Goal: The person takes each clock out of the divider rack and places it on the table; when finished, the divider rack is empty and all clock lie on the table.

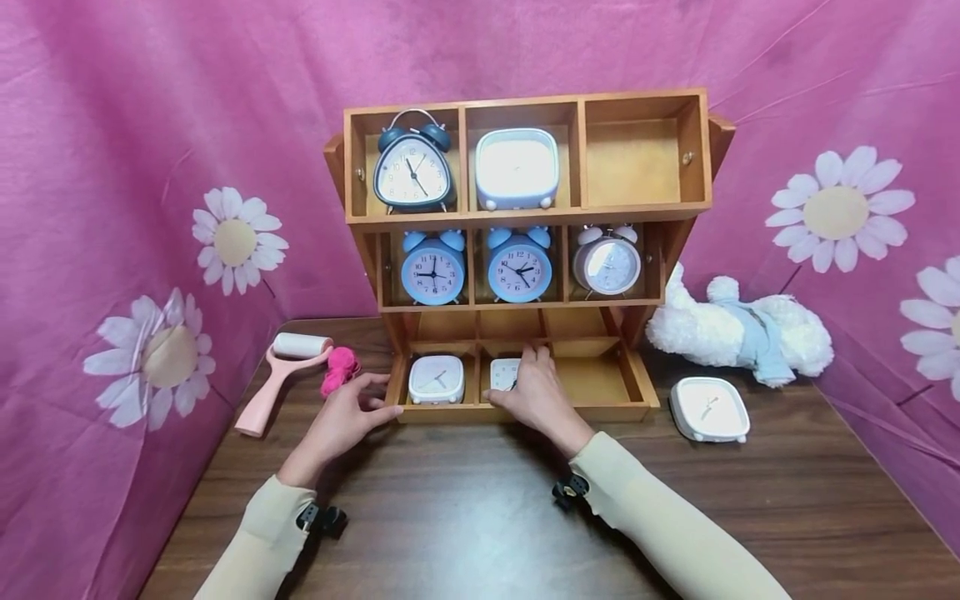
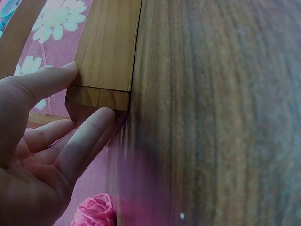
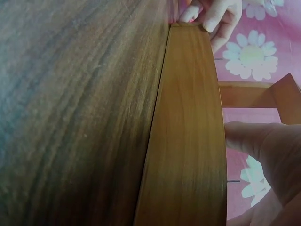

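A wooden three-tier shelf (image 1: 600, 414) stands on the table. My left hand (image 1: 348, 421) grips its lower left front corner; in the left wrist view the thumb and fingers lie about the wooden end (image 2: 99, 99). In the bottom middle compartment is a small white square clock (image 1: 502, 372), held by my right hand (image 1: 538, 387) with thumb at the front and fingers at the back. That hand covers the clock's right part. To its left, a white clock (image 1: 437, 379) sits in the bottom left compartment. The right wrist view hides the held clock behind the front board (image 3: 188, 117).
Twin-bell and square clocks fill most upper compartments, including a dark green one (image 1: 413, 173). Right of the shelf lie another white clock (image 1: 708, 409) and a white plush toy (image 1: 738, 329). At left are a pink lint roller (image 1: 273, 387) and pink yarn (image 1: 341, 371).
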`<state>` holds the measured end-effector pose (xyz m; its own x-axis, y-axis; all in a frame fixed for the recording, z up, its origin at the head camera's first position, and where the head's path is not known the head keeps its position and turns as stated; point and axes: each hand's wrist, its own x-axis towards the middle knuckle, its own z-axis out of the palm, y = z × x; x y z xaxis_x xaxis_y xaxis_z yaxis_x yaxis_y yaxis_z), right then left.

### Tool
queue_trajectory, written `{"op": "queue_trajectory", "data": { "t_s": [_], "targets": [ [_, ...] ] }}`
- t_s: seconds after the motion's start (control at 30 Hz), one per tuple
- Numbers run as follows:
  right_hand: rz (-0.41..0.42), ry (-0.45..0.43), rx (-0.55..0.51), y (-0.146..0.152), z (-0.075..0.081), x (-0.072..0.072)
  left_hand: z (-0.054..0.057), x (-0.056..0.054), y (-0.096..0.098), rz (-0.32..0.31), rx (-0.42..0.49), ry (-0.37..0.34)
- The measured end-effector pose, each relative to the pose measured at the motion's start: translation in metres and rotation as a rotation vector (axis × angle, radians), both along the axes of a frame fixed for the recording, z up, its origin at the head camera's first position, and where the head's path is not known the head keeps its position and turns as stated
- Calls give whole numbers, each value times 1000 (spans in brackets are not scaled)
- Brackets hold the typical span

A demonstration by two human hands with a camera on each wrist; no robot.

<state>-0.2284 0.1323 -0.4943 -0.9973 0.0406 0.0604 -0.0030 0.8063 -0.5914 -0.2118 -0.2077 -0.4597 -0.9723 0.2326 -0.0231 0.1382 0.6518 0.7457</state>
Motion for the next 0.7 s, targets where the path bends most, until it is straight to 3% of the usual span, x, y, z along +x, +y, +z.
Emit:
{"op": "queue_trajectory", "data": {
  "t_s": [0.27,0.5,0.7],
  "targets": [
    [25,-94,44,-9,46,19,-2,-1,0,-10,17,2],
    [19,-76,97,-6,35,13,-4,-2,0,-12,23,3],
    [28,-99,98,-11,49,21,-4,-1,-1,-11,25,1]
  ]
}}
